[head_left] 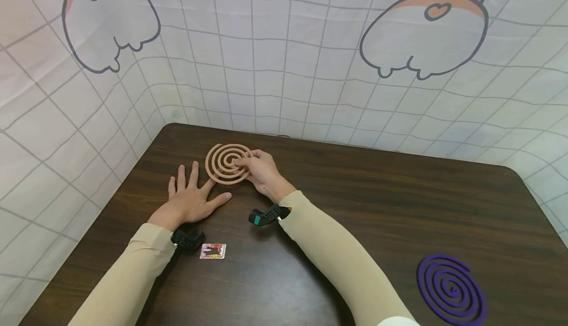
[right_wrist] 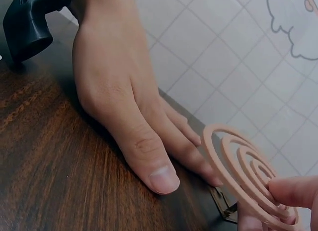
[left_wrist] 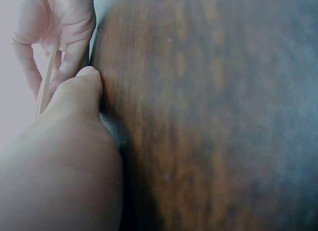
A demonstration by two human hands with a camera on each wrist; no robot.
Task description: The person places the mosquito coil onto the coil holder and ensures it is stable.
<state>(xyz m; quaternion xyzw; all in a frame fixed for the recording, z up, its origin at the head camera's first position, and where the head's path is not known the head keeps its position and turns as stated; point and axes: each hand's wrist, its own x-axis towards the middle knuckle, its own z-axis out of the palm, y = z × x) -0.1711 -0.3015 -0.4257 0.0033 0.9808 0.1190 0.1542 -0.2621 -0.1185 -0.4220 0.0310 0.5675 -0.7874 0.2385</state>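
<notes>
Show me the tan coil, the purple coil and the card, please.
Tan coil (head_left: 225, 160): head view, on the inner turns near its centre.
Purple coil (head_left: 452, 292): head view, on its centre.
Card (head_left: 213, 251): head view, mid-face.

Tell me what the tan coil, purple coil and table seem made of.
Tan coil: matte, perhaps plastic or pressed wood; its strips are evenly coloured, without visible grain. Purple coil: possibly plastic or painted wood, matte, judging by its uniform colour. Table: wood or wood-look laminate, with streaky dark grain and a soft sheen.
</notes>
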